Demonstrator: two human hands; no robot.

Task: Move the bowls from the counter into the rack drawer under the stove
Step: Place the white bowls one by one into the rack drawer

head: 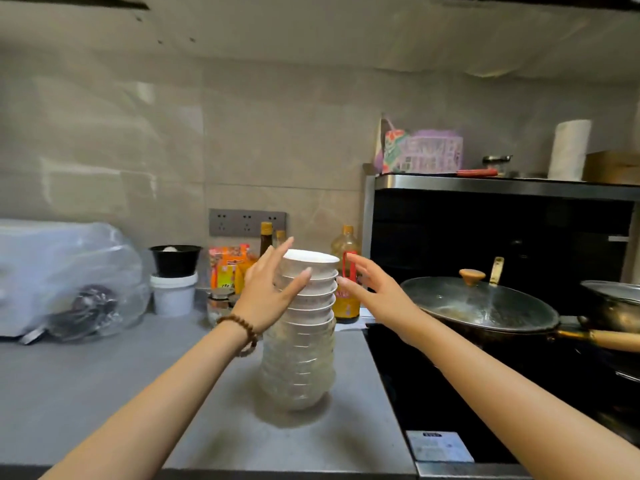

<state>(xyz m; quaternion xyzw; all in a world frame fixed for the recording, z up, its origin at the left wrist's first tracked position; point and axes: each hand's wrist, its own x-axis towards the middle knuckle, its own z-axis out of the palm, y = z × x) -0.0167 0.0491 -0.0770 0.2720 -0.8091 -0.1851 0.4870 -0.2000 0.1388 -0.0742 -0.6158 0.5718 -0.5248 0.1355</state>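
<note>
A tall stack of several white bowls stands on the grey counter, just left of the black stove. My left hand is spread open against the left side of the stack's upper bowls, thumb across their front. My right hand is open beside the stack's upper right, a small gap from the bowls. The rack drawer under the stove is out of view.
A lidded wok and a second pan sit on the stove at right. Behind the stack are an oil bottle, sauce bottles, orange packets and stacked tubs. A plastic-wrapped appliance sits at left.
</note>
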